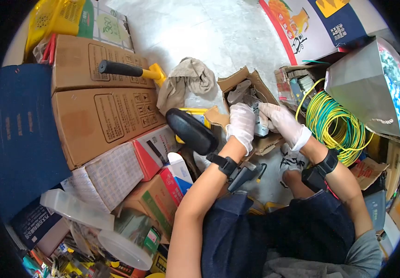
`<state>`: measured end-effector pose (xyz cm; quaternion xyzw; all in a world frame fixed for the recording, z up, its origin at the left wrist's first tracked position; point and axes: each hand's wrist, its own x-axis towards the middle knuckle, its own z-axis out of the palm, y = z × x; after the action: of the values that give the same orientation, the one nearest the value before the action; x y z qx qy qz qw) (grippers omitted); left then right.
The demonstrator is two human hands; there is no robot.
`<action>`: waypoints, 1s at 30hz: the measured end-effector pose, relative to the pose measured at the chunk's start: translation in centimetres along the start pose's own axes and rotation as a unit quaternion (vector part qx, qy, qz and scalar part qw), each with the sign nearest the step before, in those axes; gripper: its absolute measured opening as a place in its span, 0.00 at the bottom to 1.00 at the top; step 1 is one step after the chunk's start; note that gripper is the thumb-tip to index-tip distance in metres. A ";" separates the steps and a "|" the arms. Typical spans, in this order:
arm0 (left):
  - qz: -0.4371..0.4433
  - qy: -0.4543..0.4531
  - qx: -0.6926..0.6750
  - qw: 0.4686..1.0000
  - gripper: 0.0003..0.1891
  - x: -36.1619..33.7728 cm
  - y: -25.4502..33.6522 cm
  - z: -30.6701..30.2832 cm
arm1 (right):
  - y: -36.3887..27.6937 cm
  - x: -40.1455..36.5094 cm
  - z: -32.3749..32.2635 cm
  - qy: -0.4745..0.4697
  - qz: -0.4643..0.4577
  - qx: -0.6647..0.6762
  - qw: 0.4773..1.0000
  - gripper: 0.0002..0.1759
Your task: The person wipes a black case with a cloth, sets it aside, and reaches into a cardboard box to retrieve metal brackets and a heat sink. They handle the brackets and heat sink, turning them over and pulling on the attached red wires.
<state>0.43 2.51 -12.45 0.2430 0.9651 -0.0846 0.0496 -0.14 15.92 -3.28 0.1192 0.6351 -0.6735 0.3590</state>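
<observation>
Between the white-gloved left hand (241, 121) and the white-gloved right hand (282, 121), a small silver-grey object (261, 129) is at the open brown cardboard box (233, 80), its long axis roughly toward the person. The left hand seems nearer. Both hands have bent fingers; how firmly they grip, I cannot tell.

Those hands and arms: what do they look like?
The left hand and right hand wear wrinkled, whitish gloves. Black straps circle both forearms, the right one bearing a boxy black device. A grey sleeve shows on the right arm.
</observation>
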 end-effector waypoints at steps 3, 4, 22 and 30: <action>-0.008 0.027 -0.067 0.997 0.03 -0.2 -1.1 -1.4 | -0.1 0.0 0.0 -0.001 0.002 0.006 1.000 0.20; -0.026 0.029 -0.097 0.994 0.02 -0.5 -1.5 -2.4 | 0.0 0.0 0.0 0.000 0.005 0.003 1.000 0.20; -0.129 -0.107 -0.751 0.639 0.11 -2.7 -9.2 -8.2 | -1.4 -0.3 1.7 0.064 0.051 0.050 0.995 0.16; -0.134 -0.145 -0.755 0.625 0.15 -2.4 -8.7 -8.2 | -0.6 -0.2 1.4 0.052 0.028 0.121 0.991 0.14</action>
<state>-2.07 -4.58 -2.84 -0.0274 0.6929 0.6338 0.3428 0.04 14.64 -2.51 0.2146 0.5629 -0.7281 0.3270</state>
